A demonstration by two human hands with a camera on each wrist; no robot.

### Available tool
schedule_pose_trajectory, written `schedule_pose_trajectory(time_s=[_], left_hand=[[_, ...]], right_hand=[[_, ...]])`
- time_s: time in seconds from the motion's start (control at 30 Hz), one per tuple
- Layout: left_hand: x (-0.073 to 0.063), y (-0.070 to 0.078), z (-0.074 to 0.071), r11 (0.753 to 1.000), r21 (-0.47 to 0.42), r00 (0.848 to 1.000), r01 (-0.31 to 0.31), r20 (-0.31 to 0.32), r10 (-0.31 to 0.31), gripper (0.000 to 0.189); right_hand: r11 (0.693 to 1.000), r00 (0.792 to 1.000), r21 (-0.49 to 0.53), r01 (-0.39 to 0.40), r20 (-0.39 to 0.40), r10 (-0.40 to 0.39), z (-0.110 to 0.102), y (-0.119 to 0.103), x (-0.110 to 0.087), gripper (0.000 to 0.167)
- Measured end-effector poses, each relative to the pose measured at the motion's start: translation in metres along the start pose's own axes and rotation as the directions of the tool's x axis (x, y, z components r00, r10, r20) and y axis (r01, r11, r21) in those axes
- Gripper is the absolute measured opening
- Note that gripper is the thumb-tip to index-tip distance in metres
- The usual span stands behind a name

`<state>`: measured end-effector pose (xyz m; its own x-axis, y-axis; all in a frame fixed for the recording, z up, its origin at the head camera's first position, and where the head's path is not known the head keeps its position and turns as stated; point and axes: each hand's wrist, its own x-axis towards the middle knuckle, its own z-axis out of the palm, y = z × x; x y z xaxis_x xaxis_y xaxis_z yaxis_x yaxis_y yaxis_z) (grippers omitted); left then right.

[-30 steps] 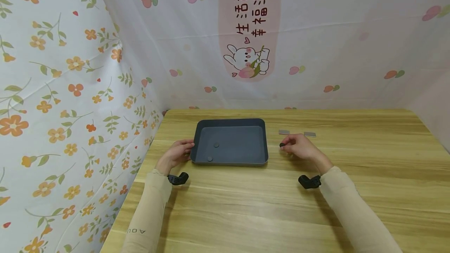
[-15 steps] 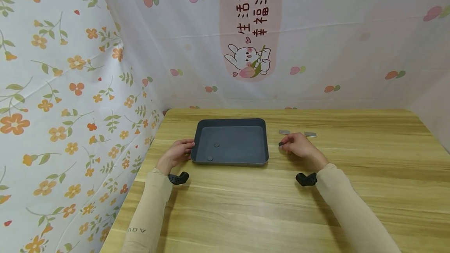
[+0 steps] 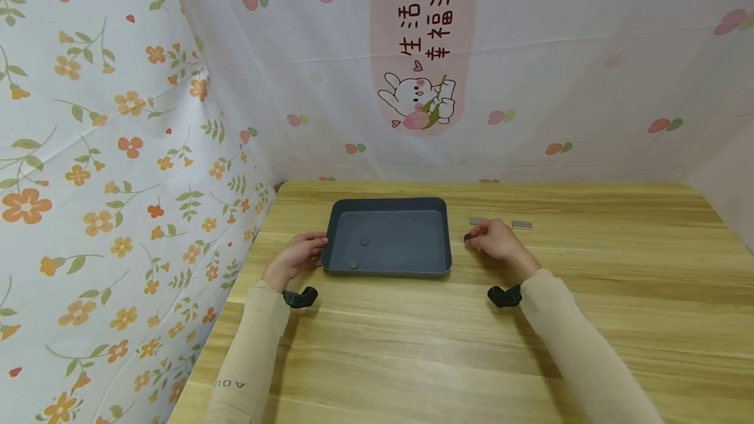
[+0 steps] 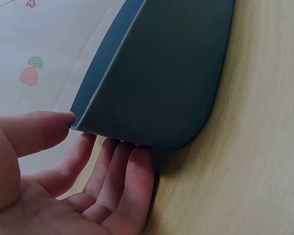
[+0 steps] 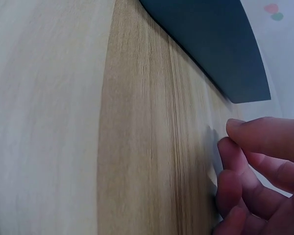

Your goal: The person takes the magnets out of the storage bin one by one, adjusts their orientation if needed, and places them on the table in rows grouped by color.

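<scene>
A dark grey rectangular tray lies on the table, with two small round grey discs at the left of its floor. My left hand holds the tray's left side: in the left wrist view the thumb is at the rim and the fingertips are against the outer wall. Right of the tray, my right hand pinches a small dark round disc between thumb and fingers. In the right wrist view that disc is hidden behind the fingers.
Two small flat grey rectangular pieces lie behind my right hand; the right piece shows whole, the left piece is partly covered by the hand. The wooden table ends at a printed cloth at the back and left.
My right hand has moved slightly left toward the tray with the dark disc. My left hand, the tray and the discs in it stay in place.
</scene>
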<state>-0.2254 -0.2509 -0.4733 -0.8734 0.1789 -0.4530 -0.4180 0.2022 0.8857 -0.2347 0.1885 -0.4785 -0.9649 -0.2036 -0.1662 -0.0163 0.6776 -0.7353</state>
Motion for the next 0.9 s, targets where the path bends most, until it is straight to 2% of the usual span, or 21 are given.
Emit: schedule_pose_trajectory(time_s=[0.2, 0.4, 0.67, 0.9], left_hand=[[0.0005, -0.0007, -0.0003, 1.000, -0.002, 1.000, 0.004, -0.001, -0.004, 0.048], [0.0004, -0.0016, -0.0005, 1.000, 0.000, 1.000, 0.005, -0.005, -0.005, 0.048], [0.0003, -0.0024, -0.0005, 1.000, -0.002, 1.000, -0.001, -0.006, 0.001, 0.048], [0.0018, -0.0029, -0.0015, 1.000, 0.001, 1.000, -0.002, -0.006, 0.002, 0.048]], right_hand=[[1.000, 0.999, -0.027, -0.011, -0.038, 0.010, 0.0025, 0.0001, 0.0035, 0.017], [0.998, 0.998, -0.043, -0.035, -0.045, 0.033, 0.0043, -0.0016, 0.0051, 0.015], [0.996, 0.995, -0.031, -0.086, -0.044, 0.085, 0.0043, -0.0040, 0.0054, 0.018], [0.994, 0.990, -0.011, -0.109, -0.088, 0.108, 0.0048, -0.0046, 0.0068, 0.017]])
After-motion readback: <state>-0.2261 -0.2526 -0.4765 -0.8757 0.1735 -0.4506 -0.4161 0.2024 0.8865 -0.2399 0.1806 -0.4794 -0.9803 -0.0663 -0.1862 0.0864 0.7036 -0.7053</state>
